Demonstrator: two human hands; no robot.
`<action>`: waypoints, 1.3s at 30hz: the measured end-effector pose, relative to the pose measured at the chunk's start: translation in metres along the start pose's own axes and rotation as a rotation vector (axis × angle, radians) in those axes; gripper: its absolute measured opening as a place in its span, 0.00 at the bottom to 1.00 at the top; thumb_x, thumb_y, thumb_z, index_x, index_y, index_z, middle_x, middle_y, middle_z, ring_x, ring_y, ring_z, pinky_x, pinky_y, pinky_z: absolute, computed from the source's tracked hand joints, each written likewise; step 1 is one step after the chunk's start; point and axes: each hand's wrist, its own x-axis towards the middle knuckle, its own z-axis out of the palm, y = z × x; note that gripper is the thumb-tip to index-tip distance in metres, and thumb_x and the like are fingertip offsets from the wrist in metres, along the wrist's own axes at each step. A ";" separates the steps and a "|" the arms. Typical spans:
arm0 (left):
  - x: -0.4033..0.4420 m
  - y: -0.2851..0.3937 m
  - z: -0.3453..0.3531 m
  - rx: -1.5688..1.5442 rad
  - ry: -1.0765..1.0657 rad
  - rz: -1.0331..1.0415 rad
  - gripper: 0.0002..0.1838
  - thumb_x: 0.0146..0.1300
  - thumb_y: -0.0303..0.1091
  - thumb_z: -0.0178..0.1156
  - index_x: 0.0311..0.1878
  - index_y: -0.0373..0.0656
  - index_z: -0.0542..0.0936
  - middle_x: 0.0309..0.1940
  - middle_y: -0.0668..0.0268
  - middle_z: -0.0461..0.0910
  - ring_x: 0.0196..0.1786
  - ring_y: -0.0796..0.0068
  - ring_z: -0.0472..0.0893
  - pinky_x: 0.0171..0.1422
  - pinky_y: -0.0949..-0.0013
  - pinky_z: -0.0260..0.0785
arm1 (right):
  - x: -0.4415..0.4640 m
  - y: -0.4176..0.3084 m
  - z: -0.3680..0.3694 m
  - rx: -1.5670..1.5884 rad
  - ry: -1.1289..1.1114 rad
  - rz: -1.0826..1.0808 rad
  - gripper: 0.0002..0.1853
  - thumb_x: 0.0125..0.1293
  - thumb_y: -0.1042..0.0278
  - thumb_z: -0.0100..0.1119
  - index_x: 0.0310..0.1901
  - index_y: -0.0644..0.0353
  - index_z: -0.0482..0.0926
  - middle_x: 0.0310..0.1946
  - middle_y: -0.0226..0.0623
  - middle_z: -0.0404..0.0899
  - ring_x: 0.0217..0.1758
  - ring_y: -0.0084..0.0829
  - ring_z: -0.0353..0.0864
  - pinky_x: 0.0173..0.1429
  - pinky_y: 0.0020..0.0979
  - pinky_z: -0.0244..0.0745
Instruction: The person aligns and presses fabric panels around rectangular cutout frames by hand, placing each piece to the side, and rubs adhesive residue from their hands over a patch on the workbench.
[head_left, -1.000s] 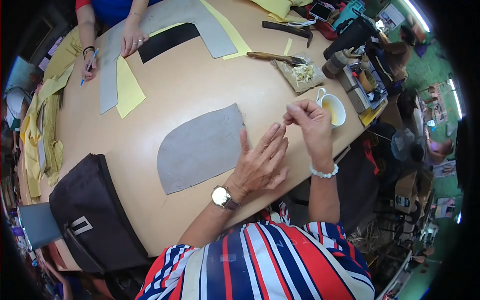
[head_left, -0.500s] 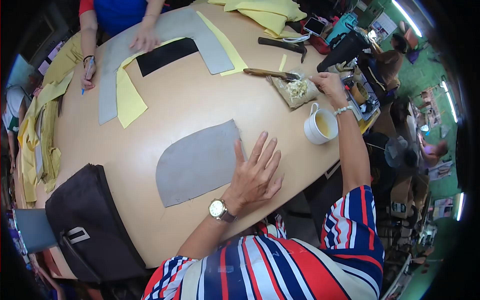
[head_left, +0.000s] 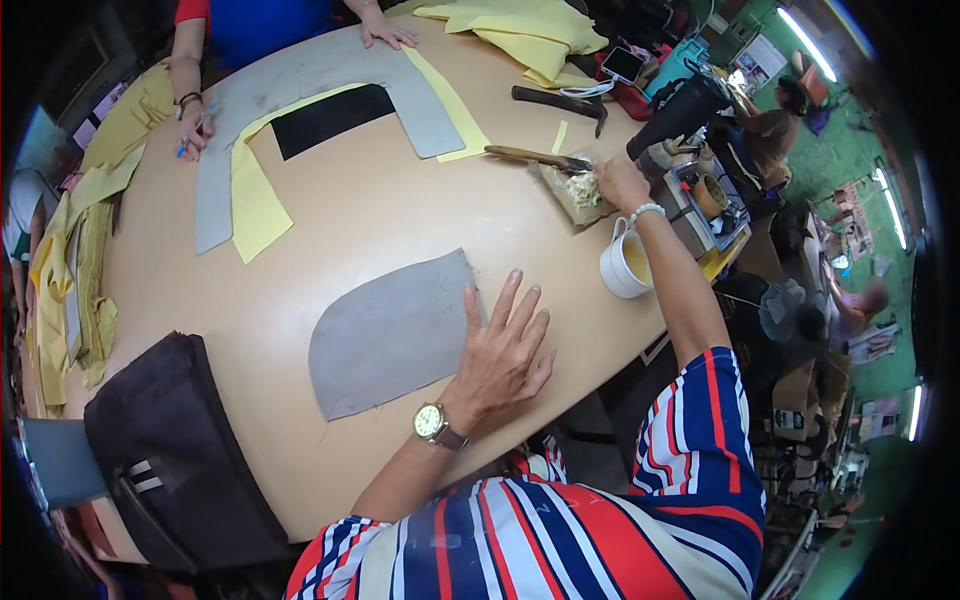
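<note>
My left hand (head_left: 500,355) is open, its fingers spread, at the right edge of a grey fabric piece (head_left: 390,335) with one curved side. The wrist wears a watch. My right hand (head_left: 624,186), with a beaded bracelet at the wrist, is closed at the right side of a small packet (head_left: 575,200) that has pale, crumpled matter on top. Whatever its fingers hold is hidden. A wooden-handled brush (head_left: 530,154) lies with its head on the packet. Below the right hand stands a white cup (head_left: 622,265) with yellowish contents.
Across the table (head_left: 400,210), a person with a pen rests both hands near a grey U-shaped piece (head_left: 215,195), yellow material and a black piece (head_left: 335,120). A hammer (head_left: 555,103) lies at the back right. A dark bag (head_left: 180,440) sits at left; a tool tray (head_left: 715,205) at right.
My right hand has shifted slightly left and down against the packet. The other person's hand has left the black piece for the far table edge. My left hand stays spread.
</note>
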 end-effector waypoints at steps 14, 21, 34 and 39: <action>0.001 -0.020 -0.014 0.125 0.067 -0.138 0.24 0.51 0.43 0.62 0.51 0.43 0.74 0.58 0.58 0.68 0.69 0.54 0.56 0.67 0.30 0.35 | -0.011 0.000 -0.005 0.174 0.033 0.024 0.13 0.47 0.57 0.66 0.31 0.58 0.84 0.37 0.45 0.82 0.43 0.46 0.81 0.50 0.42 0.74; -0.077 -0.057 -0.080 0.264 -0.017 -0.735 0.40 0.50 0.55 0.63 0.61 0.38 0.67 0.65 0.47 0.57 0.69 0.49 0.55 0.67 0.34 0.38 | -0.072 -0.046 -0.042 -0.085 0.129 -0.357 0.27 0.69 0.49 0.37 0.41 0.67 0.78 0.42 0.54 0.77 0.45 0.56 0.76 0.48 0.50 0.69; -0.143 -0.015 -0.078 0.145 0.228 -0.751 0.42 0.49 0.53 0.65 0.61 0.33 0.66 0.63 0.41 0.57 0.66 0.44 0.57 0.70 0.53 0.49 | -0.272 -0.125 0.040 0.692 0.084 -0.457 0.30 0.64 0.72 0.49 0.66 0.71 0.54 0.63 0.54 0.60 0.69 0.47 0.56 0.71 0.40 0.49; -0.160 -0.025 -0.138 0.470 0.570 -0.765 0.34 0.51 0.43 0.66 0.59 0.38 0.69 0.60 0.48 0.64 0.63 0.50 0.63 0.66 0.54 0.56 | -0.252 -0.162 0.008 0.920 0.240 -0.687 0.16 0.61 0.75 0.53 0.50 0.69 0.70 0.51 0.50 0.71 0.56 0.39 0.69 0.62 0.34 0.61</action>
